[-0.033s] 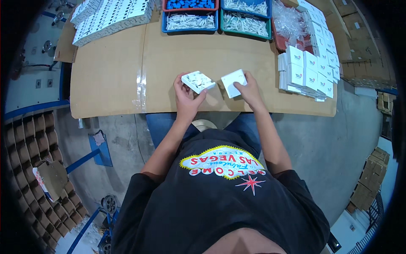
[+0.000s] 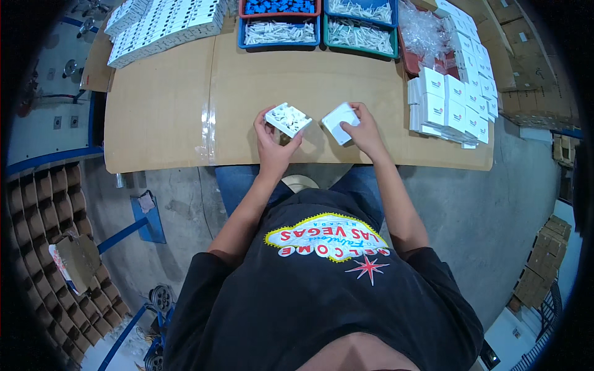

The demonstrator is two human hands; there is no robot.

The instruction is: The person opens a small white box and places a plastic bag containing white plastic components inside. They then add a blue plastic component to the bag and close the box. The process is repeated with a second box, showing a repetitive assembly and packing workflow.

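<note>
In my left hand point(image 2: 270, 148) is a shallow white box point(image 2: 288, 119), its open side up. Small white parts lie inside it, too small to tell apart. My fingers wrap its left side, and the thumb presses near its front corner. My right hand point(image 2: 366, 135) grips a flat, square white lid-like piece point(image 2: 335, 121) by its right side, thumb on top. A small gap separates the two pieces, and both are held over the near part of the cardboard-covered table point(image 2: 260, 80).
At the back are a blue bin point(image 2: 279, 44) and a green bin point(image 2: 361, 52) of slim white parts, with a red bin of blue pieces point(image 2: 279, 6) behind. Stacked white boxes point(image 2: 167, 31) stand far left, white square boxes point(image 2: 445, 105) right, beside clear plastic bags point(image 2: 424, 34).
The square piece in my right hand has turned slightly, its left corner dropping nearer to me. The box in my left hand has tilted a little. Both stay in my grip.
</note>
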